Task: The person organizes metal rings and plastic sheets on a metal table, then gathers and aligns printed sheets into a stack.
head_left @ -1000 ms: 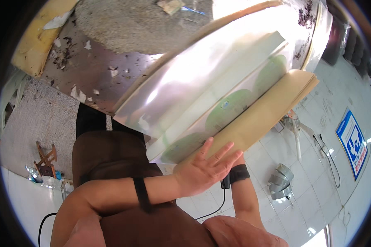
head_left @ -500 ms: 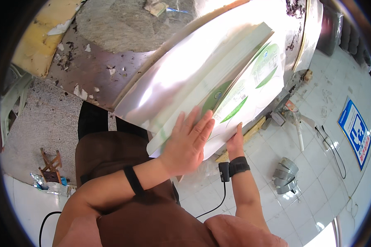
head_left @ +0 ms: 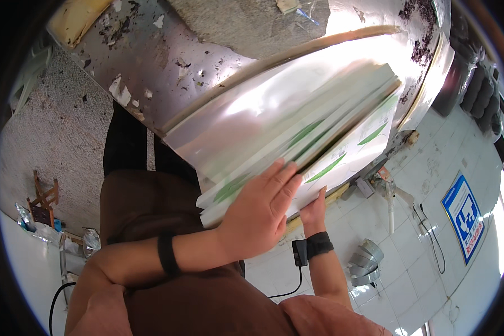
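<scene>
A stack of white printed sheets (head_left: 353,159) with green leaf-like shapes stands tilted on a shiny metal work surface (head_left: 207,112). Its sheets are fanned apart, and dark gaps show between some of them. My left hand (head_left: 260,210) lies across the near end of the stack, fingers stretched out over the sheet edges. At the lower right edge of the stack, my right hand (head_left: 313,211) grips the outer sheets. Its thumb points up along the printed face, and the other fingers are hidden behind the sheets.
A worn grey board (head_left: 252,28) lies at the back of the surface, with peeling flakes near it. On the tiled floor at right are a roll of grey tape (head_left: 365,263), a black cable (head_left: 429,235) and a blue-and-white sign (head_left: 462,218). A small wooden stool (head_left: 43,196) stands at left.
The sheets have fanned wider, with more separate edges showing. My left hand has stayed at the stack's near end, a little lower. The whole view has shifted slightly.
</scene>
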The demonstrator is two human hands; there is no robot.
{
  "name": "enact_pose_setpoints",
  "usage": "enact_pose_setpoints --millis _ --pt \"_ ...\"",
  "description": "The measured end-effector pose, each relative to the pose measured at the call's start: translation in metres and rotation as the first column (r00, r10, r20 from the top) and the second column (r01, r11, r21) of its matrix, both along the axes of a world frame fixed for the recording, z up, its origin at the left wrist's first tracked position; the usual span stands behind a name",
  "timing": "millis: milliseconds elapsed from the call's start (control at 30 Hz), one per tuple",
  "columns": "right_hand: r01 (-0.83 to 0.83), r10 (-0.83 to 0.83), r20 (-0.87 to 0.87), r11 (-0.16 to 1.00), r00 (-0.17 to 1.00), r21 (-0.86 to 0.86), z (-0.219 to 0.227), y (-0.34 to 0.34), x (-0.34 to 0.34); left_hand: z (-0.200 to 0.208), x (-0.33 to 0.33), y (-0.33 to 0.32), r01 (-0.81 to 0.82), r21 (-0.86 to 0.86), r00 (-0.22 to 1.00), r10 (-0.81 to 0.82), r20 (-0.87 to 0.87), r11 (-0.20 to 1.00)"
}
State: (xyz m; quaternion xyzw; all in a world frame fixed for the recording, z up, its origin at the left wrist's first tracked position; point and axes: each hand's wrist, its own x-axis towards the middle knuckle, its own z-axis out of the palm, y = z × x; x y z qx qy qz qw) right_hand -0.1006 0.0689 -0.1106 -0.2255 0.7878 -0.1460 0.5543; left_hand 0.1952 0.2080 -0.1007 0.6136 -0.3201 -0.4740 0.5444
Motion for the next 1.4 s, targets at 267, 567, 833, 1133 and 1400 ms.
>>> enact_pose_setpoints --millis 267,567,833,1133,1400 --pt "-0.032 0.038 -0.117 0.998 0.992 0.058 0.016 0.006 -0.013 0.038 -0.036 -0.005 -0.005 -0.335 0.998 -0.013 -0.054 0.942" --pt "-0.029 0.031 -0.088 0.999 0.996 0.032 0.021 0.008 -0.023 0.051 -0.055 -0.015 0.084 -0.302 0.947 0.018 0.32 0.949" --pt "-0.03 0.032 -0.069 0.999 0.997 0.026 0.022 0.011 -0.029 0.061 -0.067 -0.018 0.156 -0.253 0.901 -0.032 0.433 0.955" --pt "-0.05 0.051 -0.066 0.999 0.997 0.012 0.02 0.017 -0.04 0.064 -0.112 -0.025 0.368 -0.244 0.838 -0.206 0.505 0.897" --pt "-0.086 0.085 -0.082 0.996 0.993 -0.006 0.001 0.023 -0.053 0.046 -0.156 -0.033 0.443 -0.26 0.754 -0.2 0.626 0.858"
